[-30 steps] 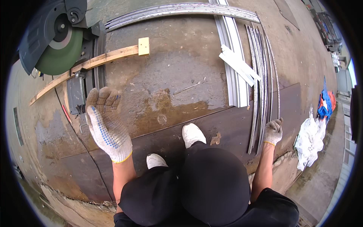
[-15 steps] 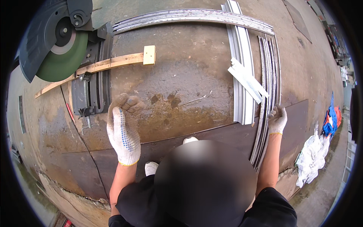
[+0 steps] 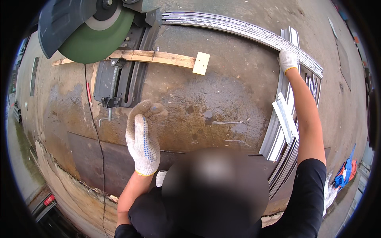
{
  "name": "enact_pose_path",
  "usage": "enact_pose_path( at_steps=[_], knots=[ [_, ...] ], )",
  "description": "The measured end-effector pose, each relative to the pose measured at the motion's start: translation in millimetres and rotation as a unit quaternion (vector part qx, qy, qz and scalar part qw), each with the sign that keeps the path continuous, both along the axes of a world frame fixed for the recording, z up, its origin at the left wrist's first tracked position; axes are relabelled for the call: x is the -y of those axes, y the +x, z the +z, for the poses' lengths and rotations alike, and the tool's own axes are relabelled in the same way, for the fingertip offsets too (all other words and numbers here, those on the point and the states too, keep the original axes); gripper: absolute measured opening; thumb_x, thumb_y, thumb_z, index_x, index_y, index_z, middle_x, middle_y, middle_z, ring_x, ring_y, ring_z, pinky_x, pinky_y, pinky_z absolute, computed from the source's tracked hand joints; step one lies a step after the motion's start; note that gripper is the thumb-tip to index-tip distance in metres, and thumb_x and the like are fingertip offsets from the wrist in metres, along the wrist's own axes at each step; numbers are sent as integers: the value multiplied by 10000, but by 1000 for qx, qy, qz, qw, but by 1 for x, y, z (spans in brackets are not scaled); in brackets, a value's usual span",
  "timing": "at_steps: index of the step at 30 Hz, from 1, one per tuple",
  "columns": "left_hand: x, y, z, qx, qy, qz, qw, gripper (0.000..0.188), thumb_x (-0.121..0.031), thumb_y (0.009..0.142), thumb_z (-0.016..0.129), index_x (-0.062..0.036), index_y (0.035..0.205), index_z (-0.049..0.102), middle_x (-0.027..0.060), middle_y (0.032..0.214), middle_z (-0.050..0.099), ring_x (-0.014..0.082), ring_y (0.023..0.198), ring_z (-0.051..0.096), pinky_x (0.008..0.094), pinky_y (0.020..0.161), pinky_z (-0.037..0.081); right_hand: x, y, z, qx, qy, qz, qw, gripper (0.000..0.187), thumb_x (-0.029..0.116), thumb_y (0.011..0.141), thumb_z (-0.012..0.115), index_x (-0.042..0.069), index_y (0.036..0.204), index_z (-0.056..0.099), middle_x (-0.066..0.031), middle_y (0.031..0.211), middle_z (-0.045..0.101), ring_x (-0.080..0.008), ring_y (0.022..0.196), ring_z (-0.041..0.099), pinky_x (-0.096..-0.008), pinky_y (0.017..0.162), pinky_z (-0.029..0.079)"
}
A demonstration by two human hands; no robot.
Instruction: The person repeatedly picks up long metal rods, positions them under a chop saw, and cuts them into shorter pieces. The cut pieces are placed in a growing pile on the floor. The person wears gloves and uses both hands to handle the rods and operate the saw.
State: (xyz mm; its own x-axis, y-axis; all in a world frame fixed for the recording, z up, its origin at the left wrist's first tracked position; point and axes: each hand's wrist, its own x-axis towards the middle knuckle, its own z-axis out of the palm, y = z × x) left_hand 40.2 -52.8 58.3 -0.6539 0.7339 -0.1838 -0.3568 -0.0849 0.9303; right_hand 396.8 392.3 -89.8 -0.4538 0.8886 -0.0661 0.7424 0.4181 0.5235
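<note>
right hand (image 3: 288, 60): gloved, arm stretched far out, fingers closed down on the top end of the metal profile stack (image 3: 282, 99), right where the stack meets the curved-looking long strips; grip reads as closed over the edge, though the far side of the fingers is hidden
left hand (image 3: 143, 137): gloved, raised in the air on the near side of the chop saw, fingers curled loosely together, holding nothing, touching nothing
metal profile stack: long pale steel channel pieces lying on the floor (image 3: 222, 91), well to the right of the chop saw, running from the right hand down toward the person's body
short offcut (image 3: 285, 119): flat pale piece lying loose and skewed on top of the stack, midway along it
long strips (image 3: 238, 27): bundle of thin steel sections beyond the stack, far right of the chop saw, ends meeting at the right hand
chop saw (image 3: 93, 29): green abrasive disc under a dark guard, vise base beneath it, upper left
wooden batten (image 3: 158, 58): lies just right of the chop saw, square block at its right end
handling, judged: thin sheet steel, so light per piece but long and springy; likely sags and whips if lifted by one end alone; edges probably sharp, gloves help; smooth surface may slide in the glove
where to hold, judged: end grip is fine for dragging; for lifting, a second hold nearer the middle of the stack, and the loose offcut could slide off
</note>
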Motion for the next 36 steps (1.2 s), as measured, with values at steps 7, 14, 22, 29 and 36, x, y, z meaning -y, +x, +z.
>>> enact_pose_path(
  at_steps=[7, 14, 22, 29, 36],
  knots=[
    [-2, -11, -11, -8, -55, -16, 998, 397, -282, 1065, 526, 55, 1273, 552, 161, 1142, 661, 228, 1062, 643, 389, 979, 517, -33, 13, -17, 172, 28, 103, 979, 148, 159, 876, 612, 108, 853, 749, -103, 821, 751, -264, 753, 741, -405, 613, 550],
    [-3, -7, -22, -9, -54, -78, 995, 386, -268, 1057, 536, 46, 1280, 554, 147, 1106, 684, 236, 1032, 653, 380, 970, 504, 26, 15, 49, -53, -86, 130, 986, 254, 273, 873, 643, 49, 754, 652, -190, 777, 691, -367, 794, 673, -482, 739, 505],
    [-5, 14, -31, 106, -52, -174, 978, 325, -210, 1060, 511, 29, 1270, 579, 146, 1134, 683, 210, 1045, 647, 345, 980, 494, 251, 35, 123, -480, -338, -226, 777, 263, 174, 948, 660, -83, 892, 650, -73, 705, 612, -119, 668, 519, -324, 618, 449],
    [8, 43, -49, 162, -32, -268, 949, 455, -319, 1055, 548, 43, 1331, 556, 125, 1194, 685, 170, 1061, 641, 305, 969, 493, 453, 41, 175, -547, -410, -382, 622, 340, 208, 974, 655, 35, 692, 576, 11, 580, 522, -79, 488, 459, -270, 462, 359],
    [19, 49, -47, 165, -56, -265, 948, 402, -293, 1033, 598, 50, 1239, 641, 78, 1135, 695, 101, 1021, 585, 252, 912, 471, 555, 46, 135, -566, -498, -451, 479, 215, 162, 984, 648, -20, 876, 683, 45, 743, 629, -36, 679, 542, -239, 587, 436]
  ],
)
